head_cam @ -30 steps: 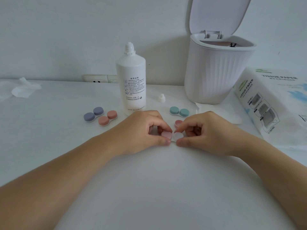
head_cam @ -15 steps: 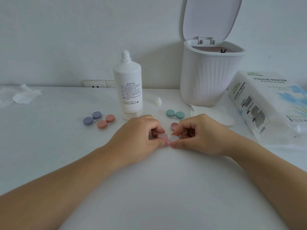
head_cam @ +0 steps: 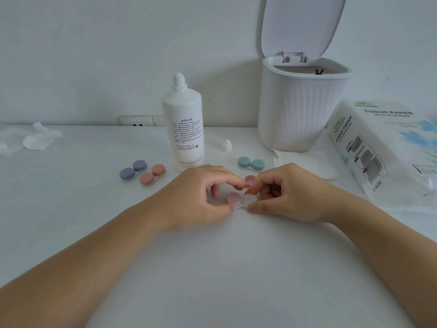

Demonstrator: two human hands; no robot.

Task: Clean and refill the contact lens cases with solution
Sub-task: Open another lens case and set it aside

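Pink lens case [head_cam: 241, 199] flat on table [head_cam: 212, 268], long axis left-right, left hand [head_cam: 198, 195] and right hand [head_cam: 286, 192] fingers pinching its ends

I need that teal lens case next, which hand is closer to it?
Right. The right hand sits just in front of the teal case, slightly to its right, pinching the pink case. The left hand holds that case's other end, farther left.

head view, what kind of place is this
Probably a home tabletop against a wall, set up for contact lens care: a solution bottle, a small lidded bin standing open, a pack of tissue paper and a wall socket.
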